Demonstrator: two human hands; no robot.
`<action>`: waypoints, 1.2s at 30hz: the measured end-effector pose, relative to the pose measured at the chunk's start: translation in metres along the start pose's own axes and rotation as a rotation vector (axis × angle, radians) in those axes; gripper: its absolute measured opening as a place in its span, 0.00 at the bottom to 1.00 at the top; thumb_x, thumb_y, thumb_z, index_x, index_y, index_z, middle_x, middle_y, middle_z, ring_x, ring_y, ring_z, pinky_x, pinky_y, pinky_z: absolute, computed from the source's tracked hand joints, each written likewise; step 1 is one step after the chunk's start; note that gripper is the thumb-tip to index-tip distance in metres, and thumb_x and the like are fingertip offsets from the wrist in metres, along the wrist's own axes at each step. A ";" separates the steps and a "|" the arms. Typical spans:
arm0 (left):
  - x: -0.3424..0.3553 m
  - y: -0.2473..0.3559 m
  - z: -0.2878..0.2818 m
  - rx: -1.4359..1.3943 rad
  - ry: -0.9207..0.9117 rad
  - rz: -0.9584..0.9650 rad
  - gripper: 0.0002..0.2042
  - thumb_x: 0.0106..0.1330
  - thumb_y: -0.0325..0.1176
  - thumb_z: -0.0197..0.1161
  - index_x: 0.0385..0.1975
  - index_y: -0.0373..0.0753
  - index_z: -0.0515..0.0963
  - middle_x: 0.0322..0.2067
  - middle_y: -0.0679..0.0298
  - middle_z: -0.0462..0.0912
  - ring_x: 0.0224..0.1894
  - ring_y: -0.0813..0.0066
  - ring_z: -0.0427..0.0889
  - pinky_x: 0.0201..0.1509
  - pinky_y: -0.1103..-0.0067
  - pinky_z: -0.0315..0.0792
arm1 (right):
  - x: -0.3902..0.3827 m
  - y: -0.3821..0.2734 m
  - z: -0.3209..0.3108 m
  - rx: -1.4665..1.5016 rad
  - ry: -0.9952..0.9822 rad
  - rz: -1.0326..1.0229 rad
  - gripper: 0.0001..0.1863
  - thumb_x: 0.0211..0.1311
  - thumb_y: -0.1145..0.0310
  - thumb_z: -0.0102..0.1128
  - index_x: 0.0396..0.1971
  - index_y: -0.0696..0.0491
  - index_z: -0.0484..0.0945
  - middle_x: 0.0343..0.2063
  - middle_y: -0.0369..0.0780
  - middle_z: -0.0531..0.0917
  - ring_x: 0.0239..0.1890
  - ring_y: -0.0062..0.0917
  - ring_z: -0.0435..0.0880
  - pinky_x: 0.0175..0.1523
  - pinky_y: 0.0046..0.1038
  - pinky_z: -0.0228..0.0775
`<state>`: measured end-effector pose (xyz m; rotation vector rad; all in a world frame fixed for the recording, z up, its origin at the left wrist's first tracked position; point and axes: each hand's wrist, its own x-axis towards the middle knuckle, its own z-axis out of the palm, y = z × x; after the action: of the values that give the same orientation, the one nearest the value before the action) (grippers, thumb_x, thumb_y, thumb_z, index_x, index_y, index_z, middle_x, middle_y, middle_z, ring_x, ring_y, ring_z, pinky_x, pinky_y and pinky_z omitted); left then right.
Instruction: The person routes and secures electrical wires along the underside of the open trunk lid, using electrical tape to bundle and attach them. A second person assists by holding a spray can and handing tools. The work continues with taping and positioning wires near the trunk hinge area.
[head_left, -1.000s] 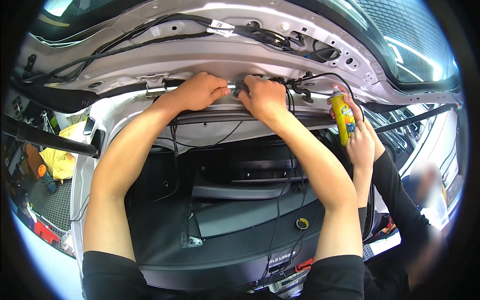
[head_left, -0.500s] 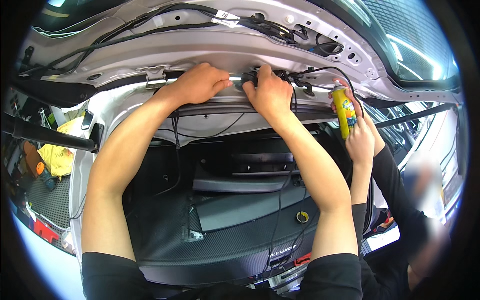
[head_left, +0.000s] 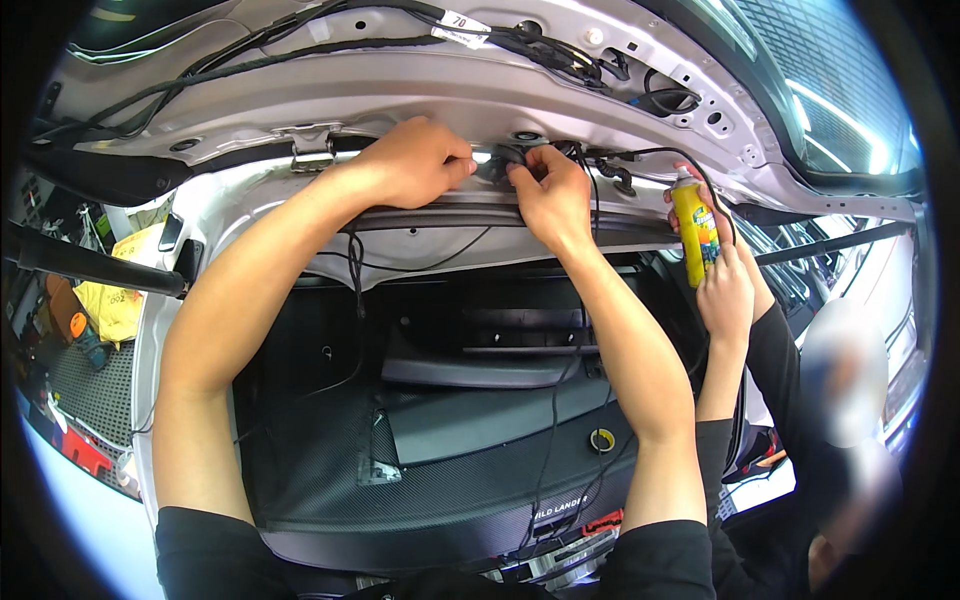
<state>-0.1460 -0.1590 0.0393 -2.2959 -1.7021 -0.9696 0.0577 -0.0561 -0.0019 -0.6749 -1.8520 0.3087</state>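
Up at the hinge-side gap of a raised car tailgate (head_left: 270, 110), both my hands work close together. My left hand (head_left: 425, 160) is closed, thumb against curled fingers; whatever it grips is hidden. Just right of it, my right hand (head_left: 557, 200) pinches a black rubber sleeve (head_left: 507, 160) between thumb and fingers, where black wiring enters the gap. A round hole with a dark rim (head_left: 526, 136) lies just above it. At the right, a co-worker's hands (head_left: 725, 285) hold a yellow spray can (head_left: 694, 230) upright and a thin black cable (head_left: 716, 195).
A taped wiring harness (head_left: 330, 55) runs along the tailgate. Loose black cables (head_left: 357, 260) hang into the trunk, whose black floor (head_left: 330, 440) carries trim panels (head_left: 480, 420) and a yellow tape roll (head_left: 602, 440). Support struts (head_left: 90, 262) flank the opening; a yellow bag (head_left: 110, 305) lies outside left.
My right hand has shifted slightly right and down, and its fingers now pinch the black rubber sleeve from the side. The left hand keeps its closed pose. The whole view has shifted slightly.
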 end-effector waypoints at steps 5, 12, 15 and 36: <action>0.023 0.020 0.010 -0.311 -0.061 -0.290 0.12 0.76 0.35 0.65 0.38 0.30 0.85 0.29 0.55 0.87 0.35 0.72 0.86 0.40 0.69 0.78 | 0.009 0.008 0.005 0.057 -0.001 0.031 0.15 0.60 0.64 0.71 0.39 0.62 0.86 0.28 0.45 0.88 0.30 0.33 0.85 0.42 0.34 0.77; 0.037 0.015 0.014 -0.169 -0.092 -0.320 0.14 0.75 0.41 0.67 0.36 0.33 0.86 0.31 0.59 0.88 0.37 0.71 0.82 0.46 0.71 0.75 | 0.009 0.008 0.011 -0.028 0.093 -0.016 0.16 0.57 0.63 0.72 0.38 0.61 0.84 0.28 0.45 0.88 0.31 0.36 0.86 0.43 0.37 0.78; 0.040 -0.002 0.016 -0.217 -0.067 -0.253 0.15 0.76 0.41 0.65 0.37 0.34 0.88 0.32 0.61 0.87 0.38 0.73 0.79 0.49 0.73 0.73 | 0.007 -0.002 0.013 -0.096 0.098 -0.023 0.16 0.59 0.62 0.70 0.38 0.59 0.81 0.34 0.48 0.87 0.39 0.47 0.87 0.47 0.44 0.78; 0.002 -0.009 -0.009 0.464 0.059 0.310 0.10 0.76 0.36 0.63 0.39 0.36 0.84 0.31 0.48 0.85 0.36 0.38 0.82 0.41 0.53 0.75 | 0.001 0.010 0.013 -0.088 0.112 -0.150 0.19 0.61 0.60 0.73 0.41 0.60 0.82 0.35 0.48 0.88 0.39 0.45 0.89 0.46 0.43 0.79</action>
<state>-0.1572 -0.1585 0.0450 -2.1047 -1.3182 -0.5098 0.0488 -0.0460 -0.0117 -0.5965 -1.8057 0.0900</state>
